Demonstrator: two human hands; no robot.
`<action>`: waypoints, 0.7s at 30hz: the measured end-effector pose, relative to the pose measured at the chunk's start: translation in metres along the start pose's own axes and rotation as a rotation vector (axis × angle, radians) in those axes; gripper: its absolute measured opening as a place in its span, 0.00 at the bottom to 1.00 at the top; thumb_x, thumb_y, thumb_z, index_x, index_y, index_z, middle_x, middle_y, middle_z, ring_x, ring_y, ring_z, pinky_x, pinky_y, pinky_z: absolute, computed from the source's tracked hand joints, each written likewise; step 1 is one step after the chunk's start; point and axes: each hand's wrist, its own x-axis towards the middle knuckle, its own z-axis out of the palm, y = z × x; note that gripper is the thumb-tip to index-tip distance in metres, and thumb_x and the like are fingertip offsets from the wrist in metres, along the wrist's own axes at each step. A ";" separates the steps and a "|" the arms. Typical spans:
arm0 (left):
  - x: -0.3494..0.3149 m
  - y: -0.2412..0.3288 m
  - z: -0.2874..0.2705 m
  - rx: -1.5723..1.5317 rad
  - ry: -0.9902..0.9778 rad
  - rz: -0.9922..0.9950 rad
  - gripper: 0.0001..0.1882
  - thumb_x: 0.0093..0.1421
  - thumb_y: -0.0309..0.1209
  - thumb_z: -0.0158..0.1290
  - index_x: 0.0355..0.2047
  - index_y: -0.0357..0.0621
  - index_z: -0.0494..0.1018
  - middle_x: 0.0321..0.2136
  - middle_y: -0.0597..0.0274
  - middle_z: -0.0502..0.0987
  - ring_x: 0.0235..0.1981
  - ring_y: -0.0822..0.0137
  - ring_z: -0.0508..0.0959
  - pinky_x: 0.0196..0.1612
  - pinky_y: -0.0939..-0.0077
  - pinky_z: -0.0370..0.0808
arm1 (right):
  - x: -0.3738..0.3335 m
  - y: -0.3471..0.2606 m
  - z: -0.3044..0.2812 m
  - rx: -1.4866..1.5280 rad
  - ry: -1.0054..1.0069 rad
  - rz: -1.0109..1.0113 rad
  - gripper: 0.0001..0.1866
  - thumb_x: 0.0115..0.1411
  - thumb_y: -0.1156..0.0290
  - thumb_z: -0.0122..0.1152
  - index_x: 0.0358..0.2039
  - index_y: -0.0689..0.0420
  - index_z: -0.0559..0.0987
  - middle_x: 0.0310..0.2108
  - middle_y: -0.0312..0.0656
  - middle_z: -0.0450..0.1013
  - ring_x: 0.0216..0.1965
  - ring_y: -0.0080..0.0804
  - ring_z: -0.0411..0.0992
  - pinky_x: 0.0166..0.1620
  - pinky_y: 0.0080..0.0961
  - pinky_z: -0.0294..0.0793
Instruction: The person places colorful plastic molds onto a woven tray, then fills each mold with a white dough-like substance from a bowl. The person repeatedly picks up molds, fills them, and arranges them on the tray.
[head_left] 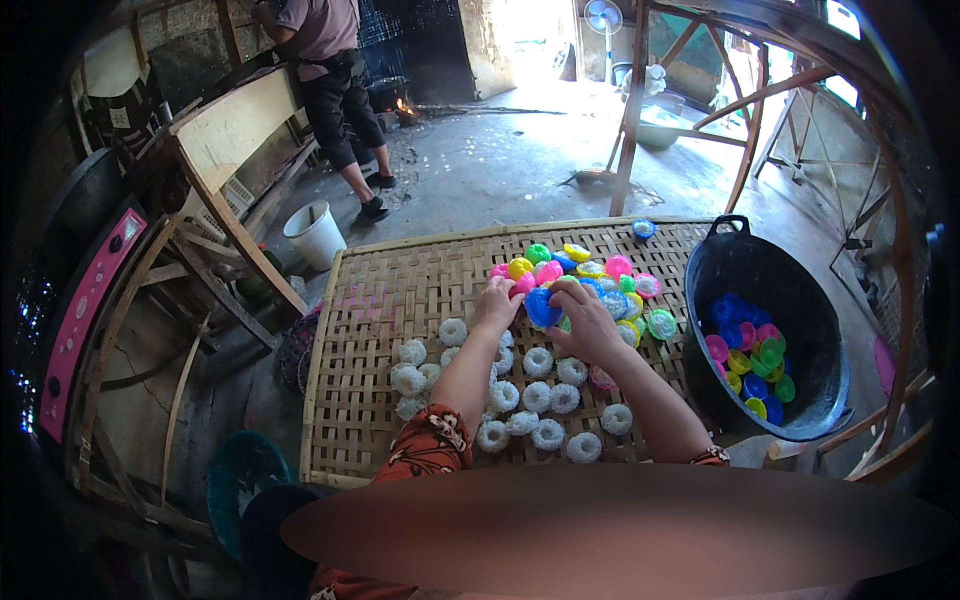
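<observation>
On a woven bamboo tray [380,260], my left hand [497,303] has its fingers closed at a pink plastic mould [523,284]. Beside it my right hand [588,322] grips a blue plastic mould [541,308], fingers bent over its rim. Around and beyond both hands lies a heap of small green, yellow, pink and blue moulds, some filled with white grainy stuff, such as a green mould [661,324]. Nearer me, between and beside my forearms, sit several white ring-shaped cakes [537,397] with a rough surface. My forearms hide part of them.
A big black tub [830,330] at the right holds several coloured moulds [752,362]. A white bucket [314,236] stands beyond the tray's left corner. Wooden frames [630,120] rise at both sides. Further off, a person [335,90] stands near a small fire [404,106].
</observation>
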 end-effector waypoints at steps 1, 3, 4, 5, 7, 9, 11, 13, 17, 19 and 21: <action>0.000 -0.001 0.000 -0.030 0.013 0.007 0.14 0.51 0.38 0.58 0.37 0.46 0.76 0.49 0.54 0.69 0.50 0.56 0.70 0.53 0.67 0.67 | 0.002 0.000 0.002 0.005 -0.075 0.012 0.20 0.40 0.69 0.65 0.36 0.58 0.72 0.46 0.42 0.65 0.49 0.42 0.64 0.51 0.34 0.65; -0.002 -0.004 -0.003 -0.074 0.050 0.004 0.13 0.52 0.37 0.57 0.34 0.45 0.76 0.48 0.54 0.69 0.49 0.57 0.70 0.52 0.67 0.67 | 0.005 0.001 0.006 0.025 -0.153 -0.014 0.20 0.41 0.69 0.64 0.37 0.58 0.72 0.46 0.42 0.65 0.49 0.43 0.64 0.51 0.34 0.66; -0.001 -0.006 -0.004 -0.172 0.063 -0.032 0.10 0.53 0.37 0.56 0.32 0.45 0.77 0.47 0.54 0.70 0.49 0.57 0.70 0.52 0.67 0.67 | 0.007 0.002 0.009 0.021 -0.188 -0.009 0.20 0.41 0.69 0.64 0.37 0.58 0.72 0.46 0.42 0.65 0.49 0.43 0.64 0.51 0.35 0.66; -0.002 -0.007 -0.006 -0.157 0.060 -0.016 0.10 0.53 0.37 0.56 0.31 0.46 0.77 0.47 0.55 0.70 0.49 0.57 0.70 0.52 0.67 0.67 | 0.008 0.002 0.012 0.020 -0.230 -0.011 0.20 0.41 0.69 0.64 0.37 0.58 0.72 0.46 0.42 0.65 0.49 0.43 0.64 0.51 0.35 0.66; -0.003 -0.010 -0.007 -0.115 0.048 -0.012 0.09 0.53 0.37 0.56 0.30 0.47 0.78 0.47 0.56 0.70 0.49 0.57 0.70 0.52 0.67 0.67 | 0.009 0.001 0.018 0.019 -0.211 -0.005 0.20 0.42 0.69 0.64 0.37 0.58 0.72 0.46 0.42 0.65 0.49 0.44 0.64 0.51 0.36 0.66; -0.002 -0.012 -0.007 -0.017 0.042 0.033 0.11 0.52 0.35 0.56 0.35 0.48 0.72 0.46 0.57 0.68 0.47 0.56 0.71 0.48 0.65 0.70 | 0.011 -0.003 0.019 -0.008 -0.119 0.069 0.20 0.42 0.69 0.64 0.37 0.58 0.71 0.46 0.42 0.65 0.48 0.44 0.64 0.51 0.36 0.66; -0.004 -0.017 -0.003 0.015 0.013 -0.006 0.15 0.51 0.34 0.57 0.39 0.48 0.68 0.46 0.55 0.68 0.47 0.54 0.71 0.48 0.64 0.70 | 0.011 -0.007 0.008 0.061 -0.009 0.038 0.20 0.43 0.70 0.64 0.38 0.57 0.70 0.47 0.45 0.65 0.50 0.45 0.64 0.52 0.36 0.65; -0.001 -0.025 -0.001 -0.024 0.084 -0.012 0.16 0.49 0.30 0.56 0.38 0.47 0.64 0.38 0.52 0.71 0.42 0.51 0.73 0.44 0.60 0.71 | 0.010 -0.015 -0.015 0.059 0.080 0.073 0.20 0.43 0.72 0.64 0.38 0.57 0.70 0.48 0.46 0.66 0.51 0.46 0.63 0.53 0.35 0.64; 0.001 -0.048 -0.005 -0.102 0.271 -0.192 0.13 0.50 0.28 0.51 0.37 0.46 0.65 0.31 0.50 0.74 0.35 0.51 0.75 0.39 0.60 0.72 | -0.024 -0.007 -0.122 -0.363 0.675 0.272 0.24 0.42 0.77 0.66 0.41 0.58 0.69 0.47 0.47 0.67 0.48 0.46 0.66 0.50 0.36 0.66; 0.002 -0.058 -0.014 -0.448 0.279 -0.382 0.18 0.48 0.28 0.51 0.41 0.48 0.65 0.36 0.52 0.73 0.35 0.54 0.75 0.37 0.57 0.73 | -0.054 -0.005 -0.162 -0.557 0.780 0.615 0.31 0.46 0.69 0.66 0.51 0.59 0.66 0.48 0.48 0.67 0.49 0.47 0.65 0.52 0.38 0.63; -0.003 -0.064 -0.027 -0.955 0.098 -0.542 0.20 0.47 0.27 0.50 0.43 0.49 0.65 0.40 0.54 0.71 0.36 0.54 0.74 0.35 0.56 0.74 | -0.071 0.002 -0.179 -0.918 0.633 0.866 0.36 0.45 0.67 0.67 0.54 0.59 0.64 0.52 0.51 0.64 0.54 0.46 0.61 0.55 0.39 0.59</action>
